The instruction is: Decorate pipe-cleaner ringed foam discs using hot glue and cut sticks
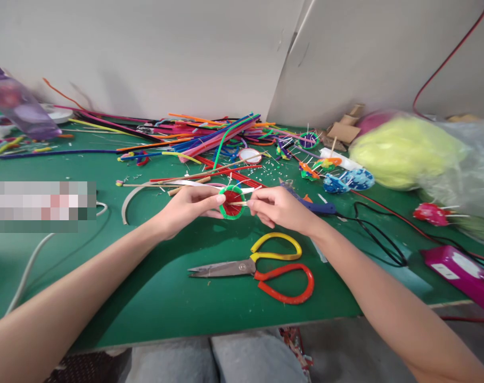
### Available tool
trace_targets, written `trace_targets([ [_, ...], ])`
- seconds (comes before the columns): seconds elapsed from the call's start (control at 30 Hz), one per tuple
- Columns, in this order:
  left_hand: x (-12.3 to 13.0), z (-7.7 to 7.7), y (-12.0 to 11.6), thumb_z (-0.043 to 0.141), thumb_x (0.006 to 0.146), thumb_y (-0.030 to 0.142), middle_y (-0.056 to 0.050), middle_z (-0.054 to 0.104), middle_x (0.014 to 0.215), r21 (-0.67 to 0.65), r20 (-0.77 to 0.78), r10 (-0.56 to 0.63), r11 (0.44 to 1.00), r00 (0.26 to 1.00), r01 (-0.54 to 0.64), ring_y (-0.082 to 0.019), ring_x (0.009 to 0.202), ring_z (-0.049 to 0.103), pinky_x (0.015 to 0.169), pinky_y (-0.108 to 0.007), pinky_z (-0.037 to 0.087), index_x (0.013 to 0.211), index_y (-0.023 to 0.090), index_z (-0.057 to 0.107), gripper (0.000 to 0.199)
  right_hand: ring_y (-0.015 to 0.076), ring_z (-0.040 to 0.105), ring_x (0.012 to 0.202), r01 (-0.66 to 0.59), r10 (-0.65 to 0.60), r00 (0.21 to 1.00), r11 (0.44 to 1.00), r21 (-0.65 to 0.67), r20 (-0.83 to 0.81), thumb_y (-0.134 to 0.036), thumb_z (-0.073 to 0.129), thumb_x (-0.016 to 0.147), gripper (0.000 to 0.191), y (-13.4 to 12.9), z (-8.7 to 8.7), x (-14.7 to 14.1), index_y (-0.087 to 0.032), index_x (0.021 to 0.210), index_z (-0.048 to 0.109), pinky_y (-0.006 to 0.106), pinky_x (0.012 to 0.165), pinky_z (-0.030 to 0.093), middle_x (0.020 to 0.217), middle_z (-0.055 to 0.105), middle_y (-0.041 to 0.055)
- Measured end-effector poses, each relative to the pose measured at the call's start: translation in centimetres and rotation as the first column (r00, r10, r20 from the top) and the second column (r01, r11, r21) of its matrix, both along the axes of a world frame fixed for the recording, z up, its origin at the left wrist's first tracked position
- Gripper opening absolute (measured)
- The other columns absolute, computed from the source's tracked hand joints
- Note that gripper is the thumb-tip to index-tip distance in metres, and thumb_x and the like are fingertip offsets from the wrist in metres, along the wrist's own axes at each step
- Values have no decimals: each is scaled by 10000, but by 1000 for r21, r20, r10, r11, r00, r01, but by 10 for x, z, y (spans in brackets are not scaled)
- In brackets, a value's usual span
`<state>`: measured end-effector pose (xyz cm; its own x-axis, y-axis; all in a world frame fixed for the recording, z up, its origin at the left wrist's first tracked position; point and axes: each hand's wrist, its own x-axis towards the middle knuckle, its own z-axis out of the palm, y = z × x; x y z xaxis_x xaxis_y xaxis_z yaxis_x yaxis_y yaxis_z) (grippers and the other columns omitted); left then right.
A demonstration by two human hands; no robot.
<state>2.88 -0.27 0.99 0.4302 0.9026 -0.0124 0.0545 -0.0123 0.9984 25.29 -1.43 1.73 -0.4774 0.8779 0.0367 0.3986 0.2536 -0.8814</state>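
Observation:
A small round piece (pixel 232 209), red inside with a green fuzzy rim, is held above the green table. My left hand (pixel 191 209) pinches its left edge between thumb and fingers. At its right, my right hand (pixel 276 207) is closed on a thin wooden stick (pixel 237 203) whose far end reaches the red middle. Below the hands lie scissors (pixel 247 266) with one yellow and one red handle, blades pointing left. A blue glue gun (pixel 321 207) lies beyond my right wrist, partly hidden by it.
Pipe cleaners (pixel 210 138) are heaped along the back. Small colourful pieces (pixel 347 180) and yellow-green bagged material (pixel 401 151) are at the right, near a magenta box (pixel 461 274) and black cables. A purple bottle (pixel 22 106) stands back left; a grey cable (pixel 28 268) runs below.

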Motion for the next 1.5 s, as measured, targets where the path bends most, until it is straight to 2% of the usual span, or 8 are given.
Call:
trace_targets([
  [0.1,0,1,0,743,699,467,-91,703,959,0,1,7,1000,1000,-7,-237,891,661,736,-322,573,900,127,749,395,64,424,356,4,-5,1000,1000,-29,-24,-315,515,896,270,-1,1,-1,-171,669,523,237,436,336,456,440,-75],
  [0.33,1,1,-1,743,695,471,-98,713,952,2,9,-4,1000,1000,4,-260,915,665,743,-342,576,914,136,758,400,72,422,359,-2,2,999,1000,19,39,-258,500,891,238,-1,0,-1,-176,670,526,241,463,356,418,429,-81],
  [0.8,0,0,0,737,705,465,-102,705,952,6,5,-10,1000,1000,10,-253,910,659,734,-331,574,918,131,754,396,71,424,361,-6,5,999,1000,26,38,-241,500,886,234,0,1,-1,-178,661,523,242,464,357,423,434,-80],
  [1.07,0,1,-1,734,702,478,-79,699,914,4,-7,-2,1000,1000,2,-239,883,657,749,-338,570,876,131,747,388,59,421,363,-6,1,997,998,-63,-74,-323,425,942,330,1,-2,2,-164,677,540,227,418,320,444,415,-68],
  [1.37,0,0,0,738,705,468,-81,692,906,-4,13,-5,1000,1000,5,-236,880,657,755,-345,574,898,122,743,395,54,419,357,12,-22,994,995,-95,-103,-324,400,951,351,3,-3,2,-153,684,550,214,379,298,453,419,-59],
  [1.5,1,1,-1,735,731,416,-97,686,978,-27,59,-3,1000,998,4,-235,917,651,756,-329,581,918,109,732,359,59,418,355,26,-40,990,994,-105,-137,-315,387,949,349,3,-3,1,-150,690,553,211,368,292,445,412,-58],
])
